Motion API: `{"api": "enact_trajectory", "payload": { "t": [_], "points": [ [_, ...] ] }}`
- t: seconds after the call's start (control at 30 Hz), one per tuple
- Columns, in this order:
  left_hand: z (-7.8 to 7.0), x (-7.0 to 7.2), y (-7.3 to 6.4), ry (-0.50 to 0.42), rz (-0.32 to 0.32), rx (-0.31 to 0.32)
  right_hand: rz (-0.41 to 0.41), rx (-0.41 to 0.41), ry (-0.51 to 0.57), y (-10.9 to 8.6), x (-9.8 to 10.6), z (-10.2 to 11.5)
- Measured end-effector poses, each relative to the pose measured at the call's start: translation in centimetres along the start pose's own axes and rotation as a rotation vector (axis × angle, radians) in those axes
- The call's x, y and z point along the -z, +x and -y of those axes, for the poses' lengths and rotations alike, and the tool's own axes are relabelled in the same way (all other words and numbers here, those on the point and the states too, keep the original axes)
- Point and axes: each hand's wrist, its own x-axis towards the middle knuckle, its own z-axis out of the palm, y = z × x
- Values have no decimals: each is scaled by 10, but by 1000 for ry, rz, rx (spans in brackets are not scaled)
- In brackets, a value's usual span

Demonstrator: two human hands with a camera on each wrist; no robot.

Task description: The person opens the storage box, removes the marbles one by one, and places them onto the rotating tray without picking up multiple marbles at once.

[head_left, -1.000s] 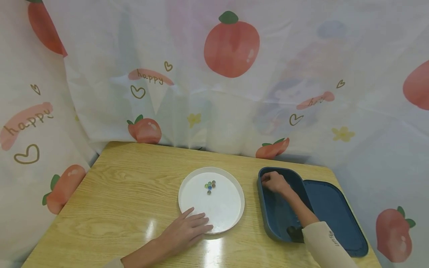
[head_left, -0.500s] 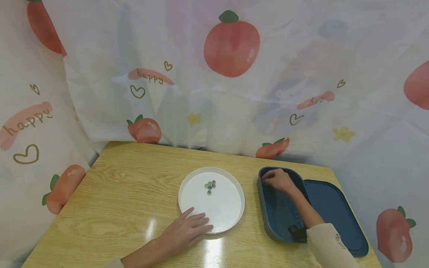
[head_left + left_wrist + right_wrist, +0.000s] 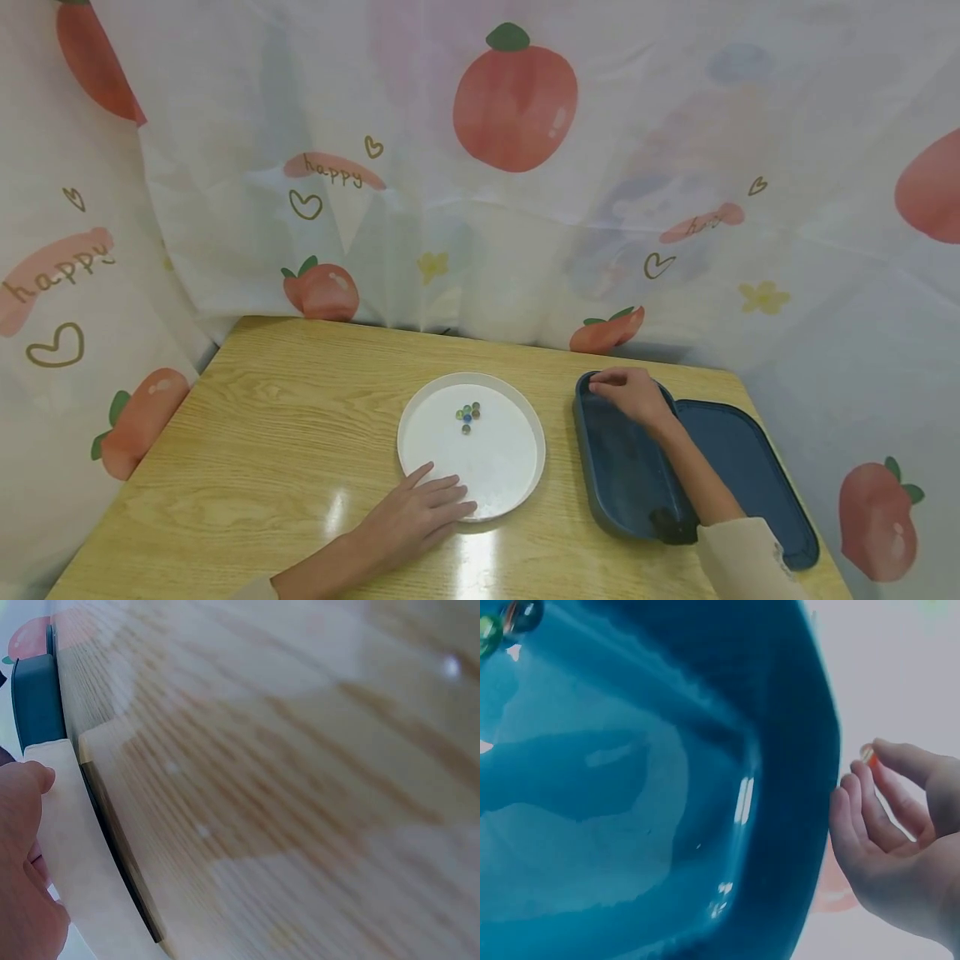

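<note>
My right hand (image 3: 628,395) is raised at the far end of the dark blue box (image 3: 592,492). In the right wrist view its thumb and fingertips pinch an orange-tinted glass marble (image 3: 867,754) above the rim. My left hand (image 3: 414,512) rests on the near left rim of the round white tray (image 3: 534,483), fingers spread over it. In the left wrist view the thumb (image 3: 37,778) lies against the tray's outer wall. A small cluster of several glass marbles (image 3: 467,418) sits on the tray. More marbles (image 3: 526,613) show inside the box in the right wrist view.
The blue lid (image 3: 750,467) lies right of the box, partly behind the right forearm. A black strap-like piece (image 3: 671,525) is at the right wrist, over the box's near end. A fruit-printed curtain (image 3: 420,192) hangs behind the wooden table (image 3: 300,433).
My right hand has lifted from inside the box up to its far rim, moving slightly right, with a marble now visible in its fingertips. The left hand and the tray's marbles stay put.
</note>
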Motion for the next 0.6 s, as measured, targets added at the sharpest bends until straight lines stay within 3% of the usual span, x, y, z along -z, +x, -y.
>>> {"api": "enact_trajectory", "payload": {
  "t": [0.23, 0.6],
  "points": [
    [0, 0, 1, 0, -3, -6, -68, 63, 17, -7, -7, 28],
    [0, 0, 0, -8, -16, -6, -7, 192, 113, -6, -39, 74]
  ]
}}
